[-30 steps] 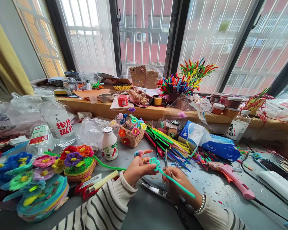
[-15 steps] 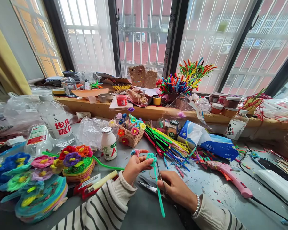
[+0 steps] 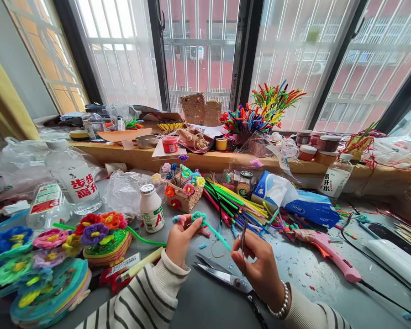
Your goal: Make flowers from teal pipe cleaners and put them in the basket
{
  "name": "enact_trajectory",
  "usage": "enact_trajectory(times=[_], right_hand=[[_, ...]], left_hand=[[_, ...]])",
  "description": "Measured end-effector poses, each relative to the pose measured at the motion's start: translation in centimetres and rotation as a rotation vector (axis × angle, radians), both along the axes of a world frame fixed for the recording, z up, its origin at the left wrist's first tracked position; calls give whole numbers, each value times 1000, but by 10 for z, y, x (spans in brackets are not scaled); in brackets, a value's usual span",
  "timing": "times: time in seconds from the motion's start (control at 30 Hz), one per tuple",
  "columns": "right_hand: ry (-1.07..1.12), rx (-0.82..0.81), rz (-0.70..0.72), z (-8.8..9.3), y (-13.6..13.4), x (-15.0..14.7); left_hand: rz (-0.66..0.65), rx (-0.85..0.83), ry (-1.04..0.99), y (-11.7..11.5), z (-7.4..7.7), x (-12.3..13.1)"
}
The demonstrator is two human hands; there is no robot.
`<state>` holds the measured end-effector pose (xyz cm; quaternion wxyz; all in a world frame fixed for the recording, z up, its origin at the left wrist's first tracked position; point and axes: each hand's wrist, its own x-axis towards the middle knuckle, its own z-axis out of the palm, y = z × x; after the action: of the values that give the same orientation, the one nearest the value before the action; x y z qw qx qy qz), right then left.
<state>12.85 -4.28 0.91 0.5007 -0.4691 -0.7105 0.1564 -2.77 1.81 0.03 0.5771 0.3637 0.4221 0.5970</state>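
Note:
My left hand [image 3: 182,240] pinches a turquoise pipe cleaner [image 3: 216,234] by its looped, flower-like end. On one of its fingertips is a pink-and-blue covering. From the loops, the straight tail slants down to the right, its end close to my right fingertips; whether they touch it I cannot tell. My right hand [image 3: 260,262] is closed on slim dark metal tweezers [image 3: 244,242], held nearly upright. Under that hand, large scissors [image 3: 226,276] lie on the grey table with blades apart. Behind the hands stands a woven basket [image 3: 188,201] of small pipe-cleaner flowers.
Loose pipe cleaners [image 3: 233,201] lie behind my hands. A pink glue gun [image 3: 329,256] with a cord is to the right. At left stand a white bottle [image 3: 152,210], a clear water bottle [image 3: 73,178] and flower-topped coiled pieces [image 3: 55,288]. A blue tissue pack [image 3: 301,205] sits behind.
My right hand has moved right and up with the tweezers, uncovering more of the scissors. The pipe cleaner's tail has swung from hanging down to slanting right. My left hand has shifted slightly left.

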Motion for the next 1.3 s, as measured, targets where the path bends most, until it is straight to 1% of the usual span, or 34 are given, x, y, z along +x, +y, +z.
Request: enact_trajectory(times=[0.1, 0.2, 0.27, 0.3, 0.37, 0.43, 0.5, 0.6, 0.67, 0.77, 1.07, 1.2, 1.3], right_hand=[[60, 51, -69, 3, -4, 2], [109, 72, -44, 9, -9, 4], [136, 57, -18, 12, -9, 3], [130, 30, 0, 13, -9, 2], [66, -78, 53, 12, -5, -2], [-49, -213, 110, 6, 1, -5], [-137, -313, 127, -3, 7, -8], [-181, -389, 138, -15, 13, -11], [-194, -421, 164, -20, 14, -11], [-210, -441, 183, -23, 13, -12], [-230, -444, 223, -24, 11, -13], [-205, -436, 223, -24, 10, -14], [-184, -409, 200, -25, 9, -16]], left_hand=[[33, -27, 14, -1, 3, 0], [36, -42, 36, 0, 3, 0], [29, -39, 47, 1, 1, -1], [18, -36, 50, 1, 0, -1], [-6, -30, 55, 1, -1, 0], [-26, -32, 52, 0, 0, 1], [-50, -43, 51, -3, 4, 3], [-96, -62, 81, -7, 10, 6], [-132, -75, 125, -9, 12, 7], [-165, -94, 164, -10, 12, 7], [-194, -119, 154, -14, 11, 11], [-201, -190, 108, -16, 11, 12], [-177, -218, 44, -17, 11, 14]])
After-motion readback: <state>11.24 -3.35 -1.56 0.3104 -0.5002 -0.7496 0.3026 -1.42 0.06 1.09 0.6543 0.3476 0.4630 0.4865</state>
